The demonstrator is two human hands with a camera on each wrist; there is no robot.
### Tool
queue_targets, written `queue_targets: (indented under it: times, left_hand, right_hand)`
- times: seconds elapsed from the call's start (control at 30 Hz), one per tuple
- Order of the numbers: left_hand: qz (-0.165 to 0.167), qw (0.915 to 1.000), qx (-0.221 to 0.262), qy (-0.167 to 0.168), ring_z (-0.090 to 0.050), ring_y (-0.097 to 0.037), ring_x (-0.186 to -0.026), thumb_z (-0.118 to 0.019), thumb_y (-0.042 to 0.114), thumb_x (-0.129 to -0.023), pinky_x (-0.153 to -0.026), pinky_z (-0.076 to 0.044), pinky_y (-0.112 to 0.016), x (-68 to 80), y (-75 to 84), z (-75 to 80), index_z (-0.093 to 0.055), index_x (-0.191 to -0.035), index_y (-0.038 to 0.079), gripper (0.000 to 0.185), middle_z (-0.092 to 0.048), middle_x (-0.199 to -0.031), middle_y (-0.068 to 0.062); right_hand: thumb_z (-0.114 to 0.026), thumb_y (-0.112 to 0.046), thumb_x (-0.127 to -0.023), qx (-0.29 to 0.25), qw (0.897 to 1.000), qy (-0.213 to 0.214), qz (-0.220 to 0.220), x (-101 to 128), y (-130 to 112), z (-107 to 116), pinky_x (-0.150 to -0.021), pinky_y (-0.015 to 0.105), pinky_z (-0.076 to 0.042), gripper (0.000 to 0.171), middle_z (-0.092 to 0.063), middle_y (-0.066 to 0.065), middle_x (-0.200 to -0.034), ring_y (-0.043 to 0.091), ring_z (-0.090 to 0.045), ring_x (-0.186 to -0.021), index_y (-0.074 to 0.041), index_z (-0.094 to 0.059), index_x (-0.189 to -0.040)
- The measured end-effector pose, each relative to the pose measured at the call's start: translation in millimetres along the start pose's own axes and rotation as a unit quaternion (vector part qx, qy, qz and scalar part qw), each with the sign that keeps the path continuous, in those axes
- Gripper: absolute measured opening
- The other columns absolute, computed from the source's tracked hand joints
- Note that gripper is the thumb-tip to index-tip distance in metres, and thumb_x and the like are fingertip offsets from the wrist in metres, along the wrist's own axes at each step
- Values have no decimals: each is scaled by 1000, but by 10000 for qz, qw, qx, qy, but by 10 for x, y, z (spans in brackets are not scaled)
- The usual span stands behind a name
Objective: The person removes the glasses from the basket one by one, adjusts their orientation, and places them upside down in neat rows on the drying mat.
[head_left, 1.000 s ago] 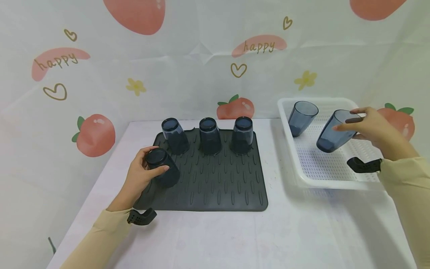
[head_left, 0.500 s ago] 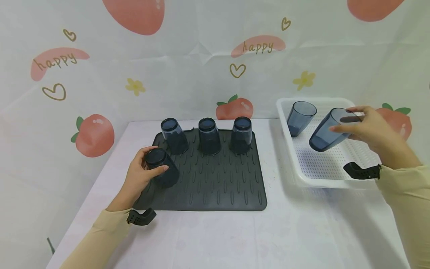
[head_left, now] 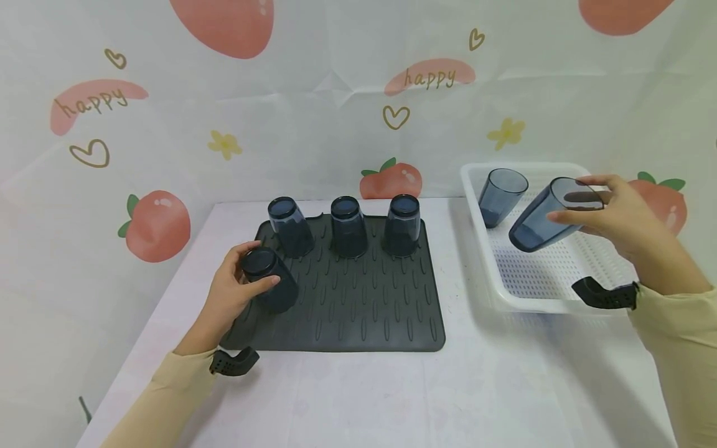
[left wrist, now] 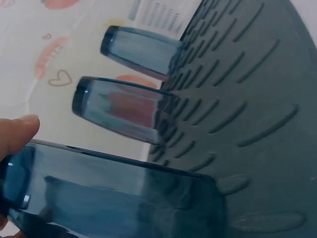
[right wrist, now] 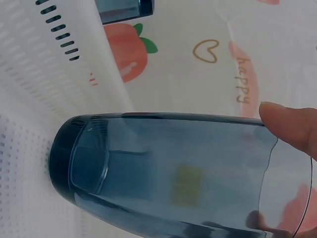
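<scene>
In the head view my left hand [head_left: 224, 298] grips a dark blue drinking glass [head_left: 276, 287] that stands upside down at the left side of the black ridged mat [head_left: 364, 317]. The left wrist view shows this glass [left wrist: 124, 188] up close, base end toward the hand. My right hand [head_left: 630, 221] holds another blue drinking glass [head_left: 540, 221] by its rim end, thumb on the near side. That glass is tilted, its base pointing down and left, over the white basket [head_left: 534, 305]. One more blue glass [head_left: 500, 198] leans inside the basket's far left corner.
Three upside-down blue glasses, left [head_left: 291, 227], middle [head_left: 349, 227] and right [head_left: 402, 225], stand in a row along the mat's far edge. A fruit-printed cloth [head_left: 313, 137] hangs behind the white table [head_left: 347, 398]. The basket's raised walls surround its perforated floor.
My right hand has moved the glass left and slightly up, and the glass leans further toward horizontal. The left hand and its glass stay in nearly the same place.
</scene>
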State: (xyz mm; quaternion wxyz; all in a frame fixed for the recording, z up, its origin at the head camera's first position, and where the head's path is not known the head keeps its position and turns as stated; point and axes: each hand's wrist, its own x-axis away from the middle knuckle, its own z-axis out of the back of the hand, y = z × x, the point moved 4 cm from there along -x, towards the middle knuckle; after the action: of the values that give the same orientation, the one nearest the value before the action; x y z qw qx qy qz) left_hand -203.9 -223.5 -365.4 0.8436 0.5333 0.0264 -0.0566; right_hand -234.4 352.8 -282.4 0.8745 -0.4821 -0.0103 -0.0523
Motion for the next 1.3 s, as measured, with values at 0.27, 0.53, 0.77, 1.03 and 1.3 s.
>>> queue_targets:
  times: [0.27,0.53,0.77,1.03,1.3]
  left_hand:
    - [-587,9961,-201,633,-40,-23,-137,-75,11,-85,-117,-29,-26,-16,288,131,-38,-144,10,70,-45,-141,-13]
    - [-1448,9828,-427,1064,-51,-6,-125,-74,-1,-82,-109,-36,-15,24,685,141,-51,-135,5,58,-56,-129,7]
    - [-1798,9808,103,751,-55,-3,-119,-68,-12,-82,-107,-38,-16,79,947,19,-52,-133,-3,54,-58,-121,16]
    - [-2053,9787,46,54,-55,-4,-119,-68,-9,-84,-106,-42,-20,38,981,-185,-52,-134,2,54,-59,-126,3]
    - [-1996,9790,-64,-403,-55,-14,-121,-70,-2,-86,-105,-42,-21,-26,991,-419,-52,-135,4,52,-59,-129,-15]
  right_hand:
    - [-75,-17,-86,-204,9997,-29,111,81,-94,-51,-69,5,-48,54,-56,-34,-92,-14,-58,-82,-39,-34,-114]
    - [-74,-13,-86,-242,9993,-2,284,146,-169,-101,-69,6,-48,56,-58,-34,-92,-15,-58,-84,-40,-35,-115]
    - [-73,-12,-86,-293,9987,30,415,205,-266,-143,-71,4,-45,57,-60,-34,-94,-16,-58,-88,-40,-37,-120]
    - [-69,6,-83,-1567,9845,-263,739,204,-297,-246,-72,9,-50,59,-67,-20,-101,-6,-63,-94,-26,-42,-124]
    - [-69,10,-82,-1699,9786,-394,1093,206,-325,-400,-74,10,-52,58,-66,-14,-105,-2,-63,-97,-21,-43,-124]
